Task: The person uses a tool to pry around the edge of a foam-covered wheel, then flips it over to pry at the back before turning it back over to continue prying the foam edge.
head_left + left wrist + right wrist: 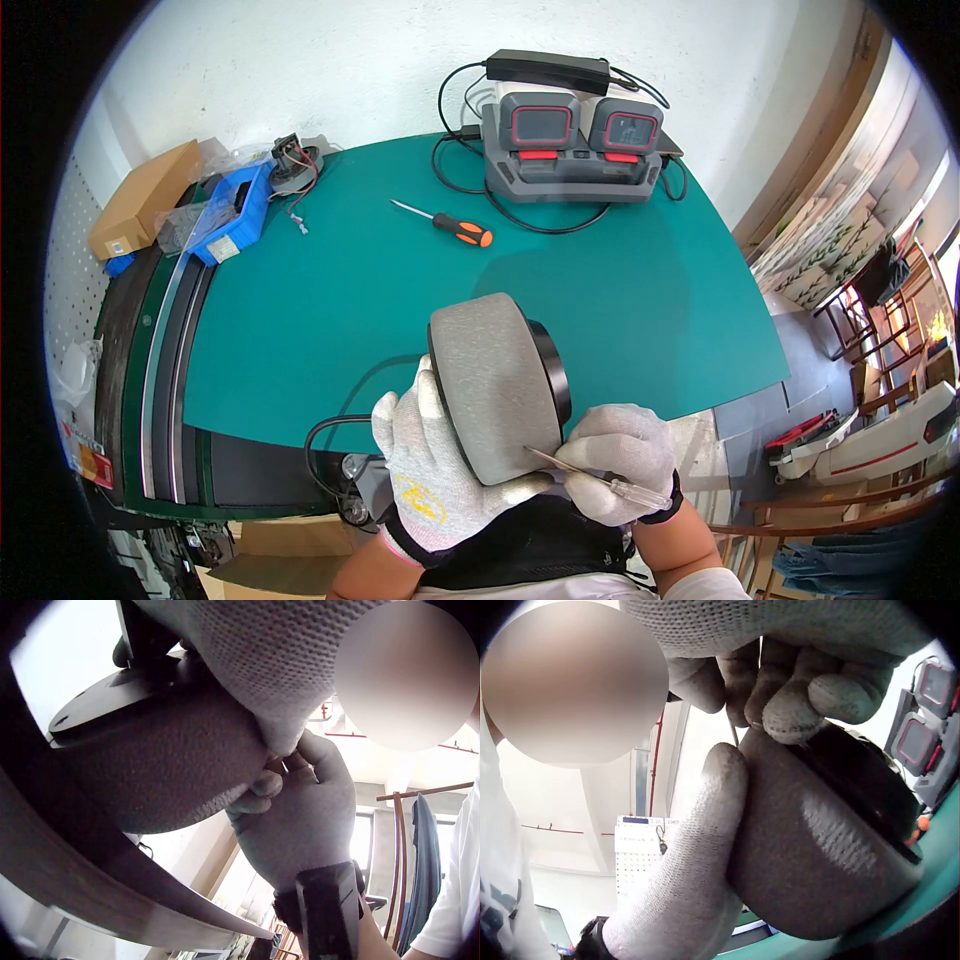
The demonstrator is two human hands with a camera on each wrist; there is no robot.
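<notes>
A round grey fabric-covered speaker (pixel 495 390) with a black base (pixel 550 370) is held up in front of the body, tilted on its side. My gloved left hand (pixel 425 455) grips it from the left, with the thumb along its near end. In my gloved right hand (pixel 620 455) is a slim screwdriver with a clear handle (pixel 640 495). Its thin metal blade (pixel 548 457) points left and overlaps the grey fabric near the lower edge. From the right wrist view, the right fingers (pixel 791 712) are curled at the edge of the speaker (pixel 817 847), opposite the left thumb (pixel 724 776).
An orange and black screwdriver (pixel 462 230) lies on the green mat (pixel 330 270). Behind it stands a dual battery charger (pixel 570 180) with a black power adapter (pixel 547 70) on top. A blue bin (pixel 225 225), cardboard box (pixel 145 200) and small wired motor (pixel 295 165) sit at the left.
</notes>
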